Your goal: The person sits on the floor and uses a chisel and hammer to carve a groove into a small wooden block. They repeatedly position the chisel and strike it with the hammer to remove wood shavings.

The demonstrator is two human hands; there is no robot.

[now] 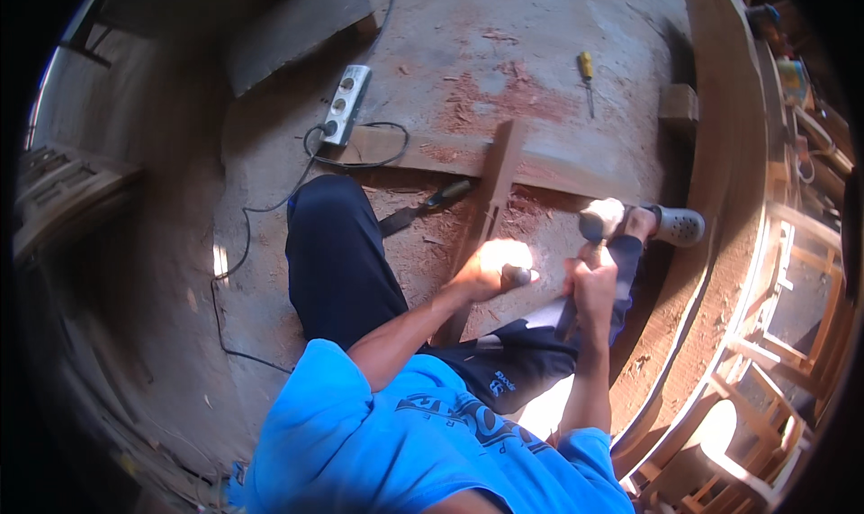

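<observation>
1. The reddish-brown, squared wooden beam (506, 158), landmark for all places below, stretches away from you, its far part crossing the pale, flat wooden plank (432, 154).

2. Your left hand (490, 266), over the nearer half of the beam, is curled into a fist around a dark, round-ended tool handle (516, 275). Whatever blade it carries is hidden.

3. Your right hand (591, 284), to the right of the beam, has its fingers wrapped about the grip of a pale, round-headed mallet (601, 217); the head, whitened by glare, stands apart from the beam.

4. Stage of work, as judged: cutting seems under way. Done: a narrow, dark recess (492, 217) appears in the beam just beyond your left hand, and reddish shavings (517, 91) lie past its far end. Left: the recess's depth is unreadable, so you cannot tell how much remains.

5. Tools not in hand: a broad, dark-handled chisel (400, 221) left of the beam; a yellow-handled screwdriver (587, 68) beyond it, to the right.

6. Containers: a blurred yellow-and-green item (792, 77), far right of the beam, may be a tub; its contents cannot be told. Left of the beam's far end, a white, oblong socket strip (353, 86) holds a dark plug (331, 129).
</observation>
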